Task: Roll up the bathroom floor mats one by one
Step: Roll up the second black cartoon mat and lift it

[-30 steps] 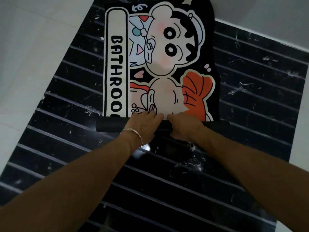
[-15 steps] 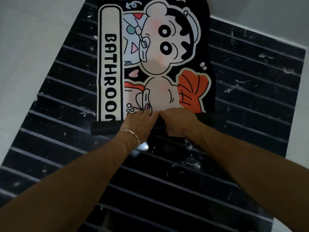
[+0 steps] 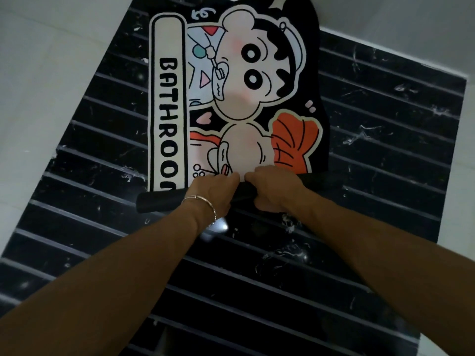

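Black striped floor is crossed in the foreground by two bare forearms, with a bracelet worn on the left wrist. Just beyond it, the left grip and the right grip are set side by side at the middle of the roll. Both are curled round it, the fingertips reaching over onto the printed face and the right thumb tucked beneath. They seem to be held this close together so that the started coil is kept tight and pushed forward evenly, though the roll's outer ends are left unsupported. The mat is laid flat on the floor beyond the roll, print upward, with its near end already wound in and most of its length not yet taken up. Pale flooring is seen to the far left. Compared with a second ago, little has been gained: about the same lettering is left uncovered and the roll looks no thicker. The right grip is now wrapped more fully round the coil, and more of the mat's far end is shown.
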The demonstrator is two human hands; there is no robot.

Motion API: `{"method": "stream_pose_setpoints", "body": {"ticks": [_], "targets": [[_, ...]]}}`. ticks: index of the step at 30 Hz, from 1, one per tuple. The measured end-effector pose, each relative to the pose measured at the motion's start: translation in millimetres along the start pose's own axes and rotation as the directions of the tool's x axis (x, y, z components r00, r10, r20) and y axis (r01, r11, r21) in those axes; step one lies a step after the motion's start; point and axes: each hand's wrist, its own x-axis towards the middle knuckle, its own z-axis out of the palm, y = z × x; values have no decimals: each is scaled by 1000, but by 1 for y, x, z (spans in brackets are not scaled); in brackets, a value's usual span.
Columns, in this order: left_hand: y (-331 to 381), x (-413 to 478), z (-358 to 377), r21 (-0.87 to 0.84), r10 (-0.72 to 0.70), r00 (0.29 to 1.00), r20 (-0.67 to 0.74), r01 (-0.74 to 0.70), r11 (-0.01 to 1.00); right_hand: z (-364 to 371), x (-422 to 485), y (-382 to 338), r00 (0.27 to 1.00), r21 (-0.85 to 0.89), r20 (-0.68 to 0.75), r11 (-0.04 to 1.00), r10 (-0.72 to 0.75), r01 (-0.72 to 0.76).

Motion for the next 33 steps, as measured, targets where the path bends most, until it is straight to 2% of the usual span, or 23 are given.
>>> {"method": "stream_pose_setpoints", "body": {"ticks": [2,4,7,9,11,13,16,19,22,24,29,31,33], "targets": [[-3,5,-3,-32,34,998,58,-32,999,8,-7,-3,994,-70,-113,997,10,-18],[-6,7,-6,-59,52,995,84,-47,997,15,-12,-4,988,-121,-147,991,45,-63],[-3,0,-5,-57,58,998,13,-57,997,14,-8,-2,991,-118,-118,991,57,-71],[0,-7,1,10,49,996,-69,-49,999,7,-1,0,999,-72,-35,996,41,-43],[1,-9,4,37,18,997,-77,-15,999,1,4,0,999,-32,33,999,27,-26],[-1,-4,1,-1,-10,999,-40,10,1000,1,1,-2,999,-31,-29,999,17,-18],[-5,2,-4,-68,0,1000,12,1,998,11,-9,-3,988,-146,-152,989,16,-38],[-3,-1,-3,-60,20,1000,-6,-20,998,13,-10,-1,992,-163,-122,985,31,-51],[0,-4,1,53,8,995,-104,-2,999,5,2,3,998,-27,-35,998,47,-48],[-1,-2,-1,44,-17,997,-81,20,999,1,7,3,998,23,3,998,55,-55],[-6,12,-12,-116,16,995,94,-5,993,12,-6,-3,986,-141,-156,987,53,-76],[-6,10,-14,-121,27,996,81,-17,993,9,-7,-2,986,-134,-158,987,63,-84],[-5,5,-11,-39,15,1000,-9,-15,999,2,-1,0,991,-56,-113,995,74,-81]]}}
